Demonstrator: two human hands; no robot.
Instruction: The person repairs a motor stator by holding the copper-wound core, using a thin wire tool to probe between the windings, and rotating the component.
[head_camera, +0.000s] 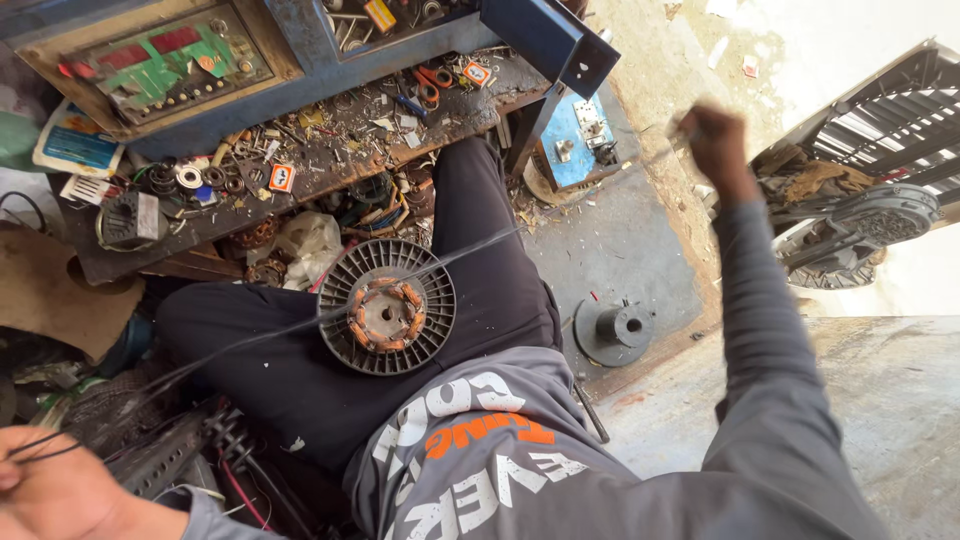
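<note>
The person sits with a round black fan motor (388, 306) resting on their lap. It has copper coils in a ring in the middle and black ribs all around.

A thin dark wire (250, 345) runs across the motor. It stretches out to both sides, pulled tight.

The left hand (45, 490) is near, low at the left edge. Its fingers are pinched shut on one end of the wire.

The right hand (712, 140) is held up, far and to the right, with the arm stretched out in a grey sleeve. It looks closed in a fist on the other end of the wire, but the hand is blurry.

A messy workbench (330, 150) stands at the far side, covered in small metal bits, bearings and scraps. A blue box with red number lights (165, 60) sits on it at the far left. A grey round metal part (612, 330) lies on the floor, just right of the person's leg.
</note>
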